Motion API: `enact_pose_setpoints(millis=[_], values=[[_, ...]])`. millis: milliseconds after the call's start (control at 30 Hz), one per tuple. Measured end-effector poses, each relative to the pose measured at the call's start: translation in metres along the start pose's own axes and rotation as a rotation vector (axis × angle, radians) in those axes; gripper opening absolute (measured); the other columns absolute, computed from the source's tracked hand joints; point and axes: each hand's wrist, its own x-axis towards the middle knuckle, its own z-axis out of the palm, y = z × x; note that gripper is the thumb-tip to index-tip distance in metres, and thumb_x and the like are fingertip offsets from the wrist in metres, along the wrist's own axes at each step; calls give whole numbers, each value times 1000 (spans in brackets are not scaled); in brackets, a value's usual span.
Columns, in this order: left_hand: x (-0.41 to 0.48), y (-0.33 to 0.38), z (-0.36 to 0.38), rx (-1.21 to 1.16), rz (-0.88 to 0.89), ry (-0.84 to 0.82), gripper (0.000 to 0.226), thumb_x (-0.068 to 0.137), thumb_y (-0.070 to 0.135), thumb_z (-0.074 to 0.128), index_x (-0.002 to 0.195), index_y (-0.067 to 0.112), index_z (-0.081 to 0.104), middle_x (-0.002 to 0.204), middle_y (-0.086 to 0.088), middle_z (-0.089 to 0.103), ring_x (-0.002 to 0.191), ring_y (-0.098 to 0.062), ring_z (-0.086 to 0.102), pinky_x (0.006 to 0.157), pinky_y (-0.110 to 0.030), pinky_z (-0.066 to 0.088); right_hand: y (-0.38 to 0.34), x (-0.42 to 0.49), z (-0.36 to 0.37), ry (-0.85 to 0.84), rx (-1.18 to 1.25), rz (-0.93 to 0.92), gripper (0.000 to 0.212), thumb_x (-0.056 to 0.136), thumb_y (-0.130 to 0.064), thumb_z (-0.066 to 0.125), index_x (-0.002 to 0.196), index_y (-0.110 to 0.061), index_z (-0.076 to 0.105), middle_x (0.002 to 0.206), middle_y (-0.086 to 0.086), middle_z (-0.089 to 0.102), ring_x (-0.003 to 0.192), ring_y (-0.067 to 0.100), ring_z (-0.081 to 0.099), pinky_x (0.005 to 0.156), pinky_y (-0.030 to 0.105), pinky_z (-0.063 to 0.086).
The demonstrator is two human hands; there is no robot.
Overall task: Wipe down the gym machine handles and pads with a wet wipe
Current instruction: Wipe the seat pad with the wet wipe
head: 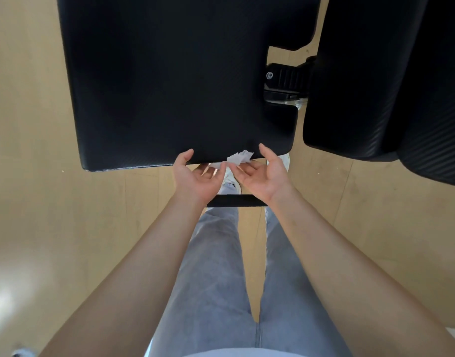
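Observation:
A large black seat pad (169, 81) fills the upper middle of the view. My left hand (195, 176) and my right hand (262, 176) are palm up, side by side at the pad's near edge. A crumpled white wet wipe (239, 157) lies across the fingertips of both hands, its bulk over my right fingers and overlapping the pad's edge. Both thumbs are raised and clear of the wipe. A second black pad (375, 86) stands to the right.
A black adjustment bracket with a knob (283, 81) joins the two pads. A black frame bar (234, 200) crosses below my hands, above my legs in grey jeans and a white shoe (231, 181). Light wooden floor (35, 150) lies on both sides.

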Motion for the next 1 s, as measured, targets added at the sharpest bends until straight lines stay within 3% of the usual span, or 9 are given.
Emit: enact_pose_setpoints(millis=[100, 233, 400, 600, 667, 733, 833, 933, 1000], values=[[0, 11, -6, -22, 92, 35, 61, 79, 22, 74, 136, 7, 56, 137, -14, 59, 127, -36, 58, 93, -54, 57, 15, 1, 16, -5, -44, 18, 46, 98, -26, 67, 131, 5, 57, 129, 26, 65, 117, 40, 66, 102, 53, 53], [-14, 26, -16, -27, 156, 60, 43, 91, 21, 64, 128, 0, 60, 128, -14, 66, 115, -34, 67, 106, -43, 52, 38, 2, 36, -39, -74, 64, 41, 98, -23, 66, 129, 4, 59, 128, 26, 65, 116, 41, 66, 102, 53, 53], [-27, 50, -32, -95, 262, 100, 38, 91, 17, 61, 125, 1, 63, 123, -11, 69, 110, -31, 70, 98, -38, 57, 70, -1, 57, -96, -50, 172, 40, 98, -24, 66, 124, 5, 59, 126, 25, 66, 111, 41, 67, 94, 49, 57], [-23, 42, -35, -36, 289, 55, 9, 95, 5, 51, 94, 4, 60, 95, -9, 61, 107, -28, 65, 100, -30, 53, 73, 1, 55, -101, -21, 204, 51, 98, -25, 64, 134, 9, 50, 134, 28, 60, 123, 45, 60, 106, 49, 50], [-14, 30, -31, 74, 263, 31, 8, 97, 2, 49, 94, 5, 56, 97, -10, 56, 110, -26, 65, 95, -29, 54, 61, 1, 46, -69, -10, 169, 53, 98, -24, 63, 136, 9, 48, 136, 29, 58, 122, 46, 60, 106, 49, 50], [-8, 19, -22, 50, 188, 34, 9, 98, 1, 49, 103, 3, 56, 110, -13, 58, 120, -33, 62, 101, -36, 53, 45, 1, 33, -37, 10, 120, 54, 98, -22, 63, 137, 10, 46, 137, 30, 57, 123, 46, 60, 106, 50, 50], [-8, 5, -9, 38, 158, 23, 7, 98, -2, 49, 102, 2, 55, 117, -17, 60, 121, -39, 60, 108, -44, 51, 25, 0, 15, -7, 15, 46, 58, 98, -21, 63, 143, 9, 43, 139, 29, 58, 123, 44, 62, 99, 52, 55], [-11, 4, -10, 58, 198, 25, 9, 98, -5, 48, 96, 3, 53, 107, -18, 60, 106, -33, 64, 104, -39, 54, 24, 0, 13, -3, -20, 20, 57, 98, -21, 63, 144, 8, 44, 137, 27, 60, 123, 39, 63, 101, 50, 54], [-11, 13, -19, 156, 301, 28, 13, 98, -7, 48, 91, 4, 52, 96, -15, 57, 89, -25, 63, 90, -32, 58, 34, 0, 23, -13, -49, 32, 52, 99, -20, 62, 140, 9, 47, 135, 27, 62, 121, 37, 65, 104, 49, 52]])
